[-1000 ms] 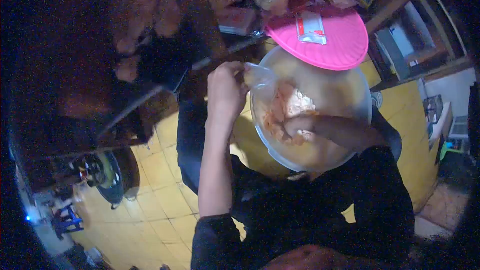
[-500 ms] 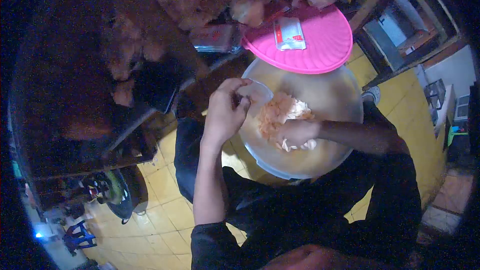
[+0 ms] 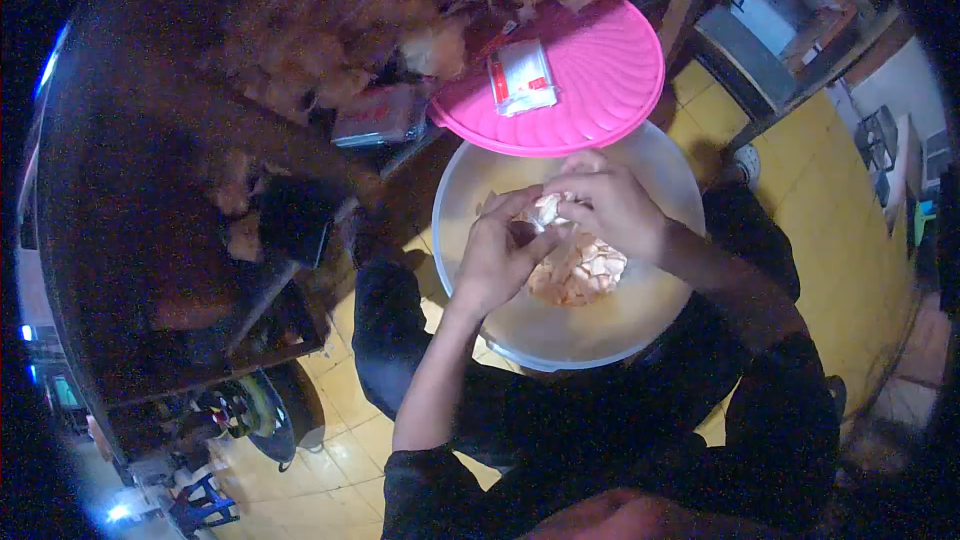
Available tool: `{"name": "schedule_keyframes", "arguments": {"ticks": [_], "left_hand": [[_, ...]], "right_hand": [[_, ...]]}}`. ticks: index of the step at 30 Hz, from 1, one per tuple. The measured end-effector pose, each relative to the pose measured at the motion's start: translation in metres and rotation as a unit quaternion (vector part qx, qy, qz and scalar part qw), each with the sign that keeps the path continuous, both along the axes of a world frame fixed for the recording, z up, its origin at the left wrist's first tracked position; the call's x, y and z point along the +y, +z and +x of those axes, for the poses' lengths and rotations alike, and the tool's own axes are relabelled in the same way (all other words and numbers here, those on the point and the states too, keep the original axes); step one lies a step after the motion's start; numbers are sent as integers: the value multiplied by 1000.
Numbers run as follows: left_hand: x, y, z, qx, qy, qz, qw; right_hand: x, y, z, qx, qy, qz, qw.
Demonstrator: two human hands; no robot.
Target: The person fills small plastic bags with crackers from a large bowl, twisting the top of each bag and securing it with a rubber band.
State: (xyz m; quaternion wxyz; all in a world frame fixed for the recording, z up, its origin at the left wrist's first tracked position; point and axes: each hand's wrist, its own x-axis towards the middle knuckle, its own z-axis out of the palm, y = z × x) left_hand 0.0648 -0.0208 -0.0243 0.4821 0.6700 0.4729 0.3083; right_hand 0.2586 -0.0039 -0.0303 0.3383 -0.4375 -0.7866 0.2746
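Observation:
My left hand (image 3: 500, 255) is closed on a small clear plastic bag (image 3: 528, 230), mostly hidden by the fingers. My right hand (image 3: 615, 210) is closed against the bag's mouth, with pale thin chips (image 3: 548, 208) between the two hands. Both hands are above a large translucent plastic tub (image 3: 655, 310). At the bottom of the tub lies a pile of orange-brown and whitish chips (image 3: 580, 275). A pink ribbed lid (image 3: 600, 70) overlaps the tub's far rim, and a flat pack of clear bags with red print (image 3: 522, 78) rests on it.
Many filled, clear-looking bags (image 3: 330, 40) are heaped at the far left. Another flat pack (image 3: 378, 118) lies beside the lid. A wooden frame (image 3: 760, 70) stands at the right. Yellow tiles (image 3: 830, 240) cover the floor, and a dark pan (image 3: 270, 420) is at lower left.
My right hand has risen from the chip pile to the bag in my left hand, bringing chips. The camera view has shifted, so the tub appears further left.

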Motion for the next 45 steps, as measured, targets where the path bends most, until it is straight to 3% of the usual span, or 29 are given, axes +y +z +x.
{"name": "schedule_keyframes", "arguments": {"ticks": [4, 6, 10, 11, 13, 16, 18, 20, 22, 23, 24, 25, 26, 27, 29, 31, 32, 33, 35, 37, 39, 40, 41, 43, 45], "left_hand": [[8, -17, 4, 2, 29, 11, 1000], [8, -19, 4, 4, 54, 27, 998], [6, -13, 0, 65, 93, 105, 988], [5, -11, -1, 66, 95, 105, 988], [2, -7, 0, 5, 80, 40, 996], [1, -10, 0, -81, 67, -31, 994], [2, -4, -5, -102, 58, -66, 991], [2, 8, -5, -124, 53, -100, 986], [0, 21, -5, 80, 40, 185, 979], [-2, 15, -5, 81, 44, 185, 978], [-7, 3, -2, -54, 4, 96, 994], [-12, -1, 7, -188, -37, 5, 981], [-17, -4, 22, -206, 19, 86, 975], [-14, -2, 18, -206, 20, 88, 974], [-6, 4, 5, -72, -112, -179, 975], [-5, 5, -3, -42, -103, -146, 983], [-4, 5, -7, -9, -94, -113, 989], [-3, 5, -9, 22, -84, -79, 993], [-1, -1, -10, -32, -65, -63, 995], [-2, 3, -7, -82, -44, -43, 995], [-9, 14, 0, -46, -78, -128, 988], [-7, 3, 5, -73, -129, 50, 988], [-9, -6, 8, -70, -127, 52, 988], [-13, 4, 15, -106, -141, -136, 975], [-13, 12, 17, -125, -140, -138, 972]], "right_hand": [[-5, 0, -3, 16, -6, -45, 999], [-4, 2, -1, 4, -12, 25, 1000], [0, 7, 5, 21, -23, 45, 999], [0, 7, 7, -39, -16, 2, 999], [-4, 12, 4, -100, -9, -40, 994], [-16, 11, -10, -39, -29, 9, 999], [-9, -5, -12, 31, 49, -2, 998], [-4, -9, -5, 28, 62, -10, 998], [-3, -8, -6, 25, 81, -15, 996], [-5, -6, -10, 162, 92, -121, 975], [-6, -4, -13, 294, 100, -224, 924], [-7, 5, -12, 295, 104, -224, 923], [-7, 19, -7, 289, 89, -272, 914], [-4, 26, -2, 282, 73, -319, 902], [6, 22, 12, 298, 87, -305, 901], [14, 27, 25, 329, 14, -277, 903], [21, 18, 35, 407, 23, -259, 876], [24, 22, 38, 404, 27, -255, 878], [31, 32, 44, 485, -2, -256, 836], [12, 19, 30, 440, 54, -255, 859], [-18, 28, -5, 339, 112, -196, 913], [-16, 28, -7, 342, 115, -194, 912], [-13, 27, -9, 349, 132, -253, 892], [-9, 29, -10, 351, 155, -311, 870], [-5, 33, 1, 450, 83, -366, 810]]}}
